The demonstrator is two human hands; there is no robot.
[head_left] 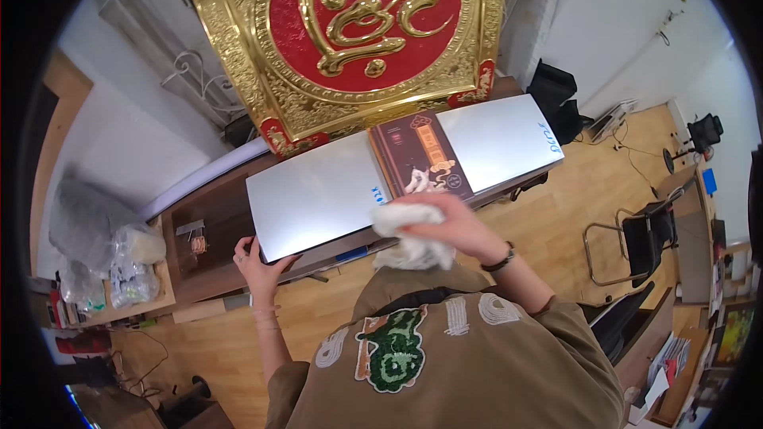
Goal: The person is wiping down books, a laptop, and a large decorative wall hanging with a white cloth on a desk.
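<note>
Right-hand grip [457,226] closed on bunched white cloth [415,253] near dark-brown printed rectangular box [413,151], which lies on glossy silver flat panelling [314,199]. Left hand [262,270] touches panelling's near-left corner; can't tell if clamped. Cloth snag could shove box; uneven push could shift panelling.

White cloth [409,218]: soft, crumpled, bunched in fingers of right hand [453,226], slightly blurred; lower folds hang loose by bench's near edge. Silver panel [310,195]: flat, smooth, glossy, pale sheen, dark lower edge, blue handwritten marks; lies flat along dark wooden bench [218,210], slanting up toward right. Middle hidden under brown box [421,151], so one piece or two: cannot tell. Left hand [261,268] touches near left corner.
</note>
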